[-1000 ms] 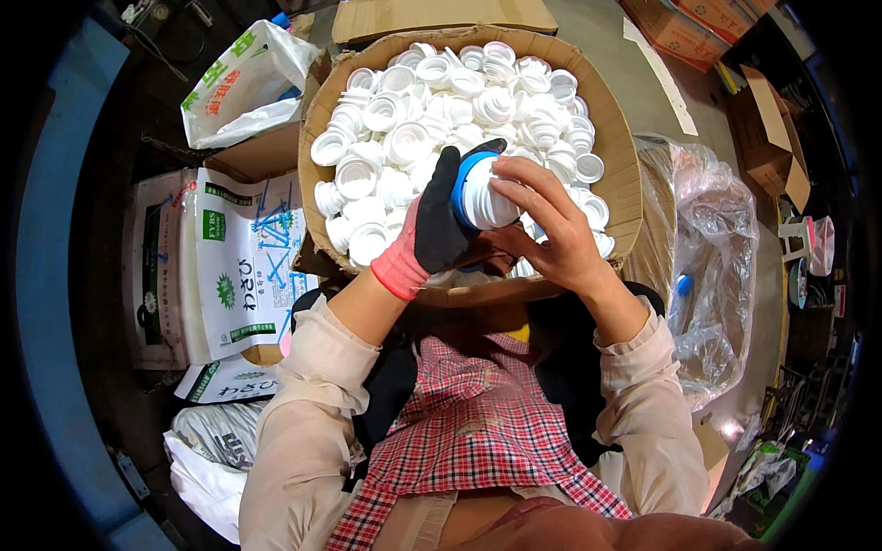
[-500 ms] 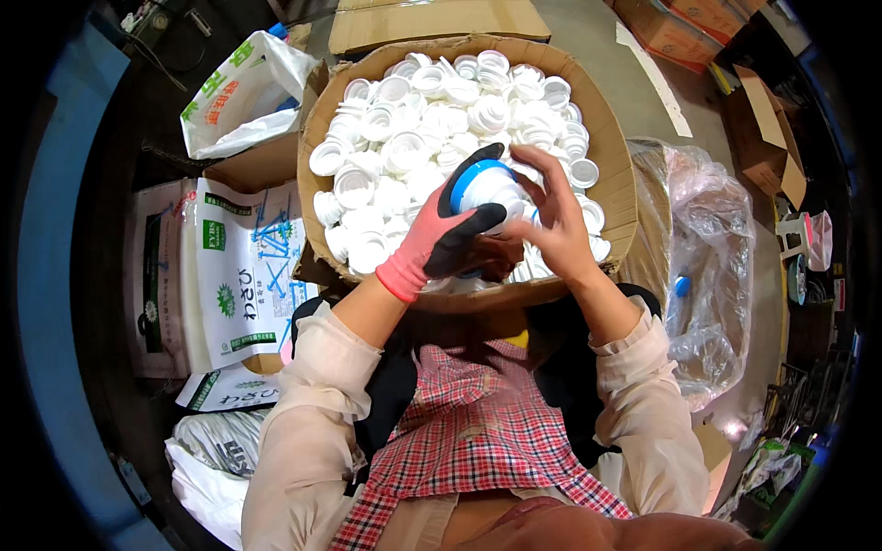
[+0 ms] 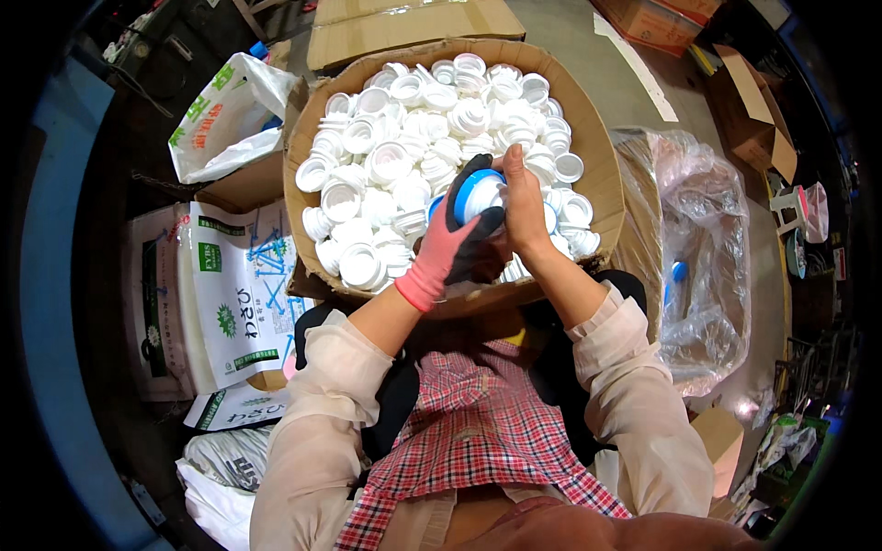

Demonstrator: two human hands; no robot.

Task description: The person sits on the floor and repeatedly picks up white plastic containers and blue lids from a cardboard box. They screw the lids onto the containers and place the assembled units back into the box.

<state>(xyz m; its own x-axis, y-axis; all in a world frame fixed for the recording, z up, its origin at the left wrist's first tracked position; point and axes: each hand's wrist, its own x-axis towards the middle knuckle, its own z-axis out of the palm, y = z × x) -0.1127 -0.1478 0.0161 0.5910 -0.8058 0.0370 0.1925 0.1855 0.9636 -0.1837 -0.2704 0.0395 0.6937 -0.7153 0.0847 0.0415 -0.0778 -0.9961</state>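
In my left hand, gloved in pink with black fingers, is a white plastic cap with a blue rim. The fingers and thumb wrap round its left side. My bare right hand is pressed against the right side of the same cap, its fingers mostly hidden behind it and its thumb pointing up. Another bit of blue shows beside the gloved fingers; what it belongs to is hidden. Both hands are over the near part of a cardboard box heaped with loose white plastic caps.
Left of the box lie a white plastic bag and a printed white sheet over a carton. To the right is a clear plastic-lined box with a blue piece inside. A flat carton lies beyond.
My right hand has gone from spread fingers beside the cap to closing against it. The cap has tilted slightly in my left hand. The whole view has shifted a little.
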